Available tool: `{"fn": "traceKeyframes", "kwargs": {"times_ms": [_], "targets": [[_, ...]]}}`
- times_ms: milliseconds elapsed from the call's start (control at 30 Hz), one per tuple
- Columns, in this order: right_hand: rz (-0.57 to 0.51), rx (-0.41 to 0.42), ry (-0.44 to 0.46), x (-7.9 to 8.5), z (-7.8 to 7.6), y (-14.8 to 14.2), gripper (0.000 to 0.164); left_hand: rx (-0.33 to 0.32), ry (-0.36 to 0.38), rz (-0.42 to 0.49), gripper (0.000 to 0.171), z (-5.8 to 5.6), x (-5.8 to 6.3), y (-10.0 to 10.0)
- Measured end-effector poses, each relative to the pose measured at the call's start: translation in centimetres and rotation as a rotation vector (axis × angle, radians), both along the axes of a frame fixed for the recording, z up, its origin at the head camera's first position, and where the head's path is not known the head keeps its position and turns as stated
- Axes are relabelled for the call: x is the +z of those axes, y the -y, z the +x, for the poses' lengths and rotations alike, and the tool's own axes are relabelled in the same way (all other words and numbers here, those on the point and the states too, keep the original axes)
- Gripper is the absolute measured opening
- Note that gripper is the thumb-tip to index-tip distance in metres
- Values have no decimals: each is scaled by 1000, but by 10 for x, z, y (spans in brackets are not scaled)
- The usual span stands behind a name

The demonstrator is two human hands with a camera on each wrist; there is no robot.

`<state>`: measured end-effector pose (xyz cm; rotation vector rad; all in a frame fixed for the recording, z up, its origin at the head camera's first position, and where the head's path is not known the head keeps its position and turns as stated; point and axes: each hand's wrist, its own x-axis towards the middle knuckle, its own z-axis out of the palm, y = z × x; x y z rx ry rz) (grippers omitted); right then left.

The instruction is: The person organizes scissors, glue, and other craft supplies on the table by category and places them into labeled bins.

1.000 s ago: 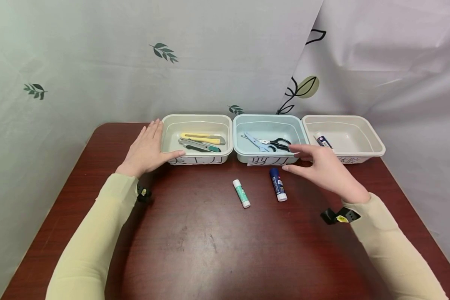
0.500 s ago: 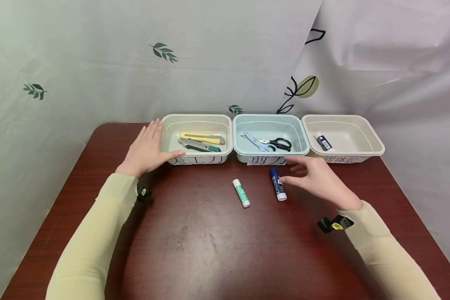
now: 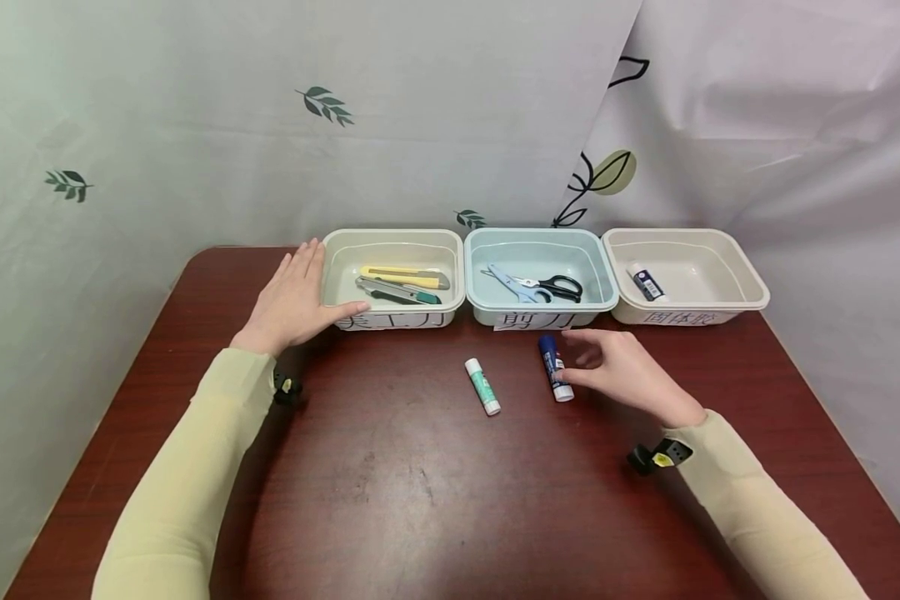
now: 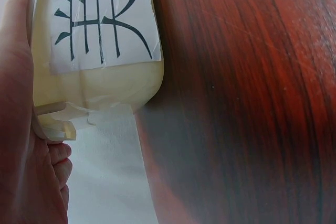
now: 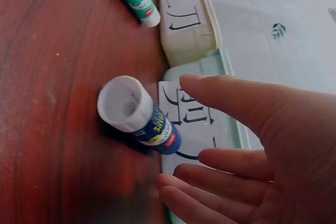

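My left hand (image 3: 288,296) rests against the left end of a cream bin (image 3: 393,236), fingers straight along its side and the thumb at the front rim. Beside a dark blue glue stick (image 3: 555,367) hovers my right hand (image 3: 633,375), its thumb overlapping the stick in the head view. The right wrist view shows a gap between its spread fingers (image 5: 226,163) and this glue stick, whose white end (image 5: 123,103) faces the camera. To the left, a green and white glue stick (image 3: 483,387) lies on the table.
Yellow and grey utility knives (image 3: 401,275) lie in the cream bin. The light blue middle bin (image 3: 540,236) has scissors (image 3: 558,287). Another glue stick (image 3: 648,285) lies in the right-hand bin (image 3: 753,287). Labels face front on all three. A patterned curtain (image 3: 217,125) hangs behind.
My right hand has come down and left from in front of the right bins to the blue glue stick. The left hand stays at the bin.
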<state>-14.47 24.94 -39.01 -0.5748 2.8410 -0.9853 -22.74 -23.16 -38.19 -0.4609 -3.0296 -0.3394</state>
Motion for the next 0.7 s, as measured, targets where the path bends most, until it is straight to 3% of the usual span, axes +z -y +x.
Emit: {"fn": "traceKeyframes", "kwargs": {"times_ms": [700], "targets": [[-18,-18,51,-5,3,14,71,1,0,-5,125,0,1,0]]}}
